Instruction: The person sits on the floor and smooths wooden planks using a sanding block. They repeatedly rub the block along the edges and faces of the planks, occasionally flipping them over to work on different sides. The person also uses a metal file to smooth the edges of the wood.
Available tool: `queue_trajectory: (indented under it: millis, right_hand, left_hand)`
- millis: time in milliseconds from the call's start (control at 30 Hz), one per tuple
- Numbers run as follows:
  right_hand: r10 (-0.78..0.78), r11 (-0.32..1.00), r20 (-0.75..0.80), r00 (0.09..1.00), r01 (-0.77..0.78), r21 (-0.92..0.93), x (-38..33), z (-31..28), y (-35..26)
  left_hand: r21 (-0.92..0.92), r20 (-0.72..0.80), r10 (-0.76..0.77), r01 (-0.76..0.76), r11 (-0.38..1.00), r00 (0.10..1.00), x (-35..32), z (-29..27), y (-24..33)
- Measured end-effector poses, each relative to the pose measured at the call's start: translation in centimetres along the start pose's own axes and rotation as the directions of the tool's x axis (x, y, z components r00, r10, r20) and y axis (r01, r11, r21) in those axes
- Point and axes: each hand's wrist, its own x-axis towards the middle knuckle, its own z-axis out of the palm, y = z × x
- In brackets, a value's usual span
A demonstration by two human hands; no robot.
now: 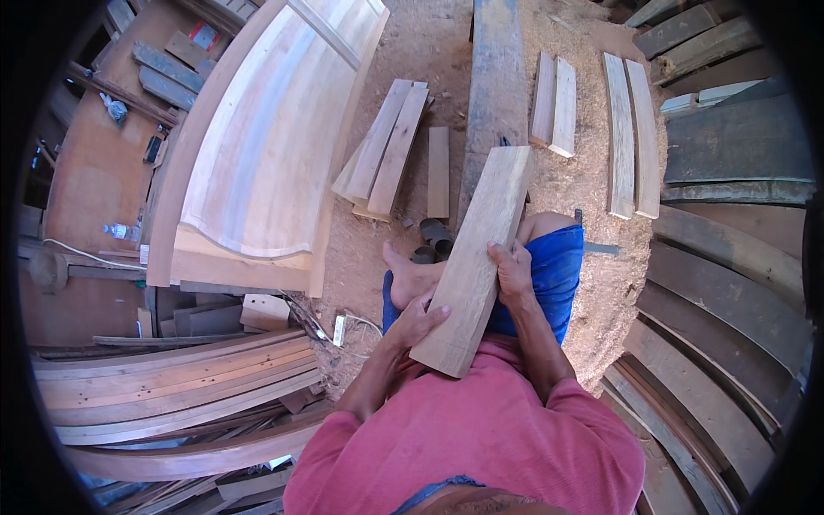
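Observation:
A thick, pale wooden board (476, 253) lies tilted across my lap, its far end over a long dark bench plank (496, 77). My left hand (418, 319) grips its left edge near the close end, thumb on top. Farther up, my right hand (512, 270) is closed on the right edge, thumb also on the top face. The fingers of both hands are partly hidden beneath the board. Just left of the board, by my bare foot, are dark round cup-like pieces (435, 232). A metal square-like tool (598, 247) lies on the ground right of my knee.
A large carved wooden panel (257, 137) stands at the left. Cut boards (395, 150) and a short piece (438, 172) lie beyond my foot; more boards (631, 137) rest on shavings at right. Stacked planks (721, 318) line the right side, others (172, 382) the lower left. A power strip (340, 330) sits nearby.

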Motion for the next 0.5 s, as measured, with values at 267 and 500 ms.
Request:
queue_trajectory:
  millis: [267,500]
  right_hand:
    - [-0.406,0.832,0.025,0.914,0.38,-0.404,-0.8,7.3,-4.0]
    - [-0.507,0.671,0.41,0.758,0.646,-0.364,-5.4,12.3,-3.8]
  left_hand:
    - [0.498,-0.17,0.506,-0.369,0.784,0.846,8.1,-3.3,5.7]
    - [0.532,-0.303,0.758,-0.557,0.638,0.578,6.7,-1.4,16.0]
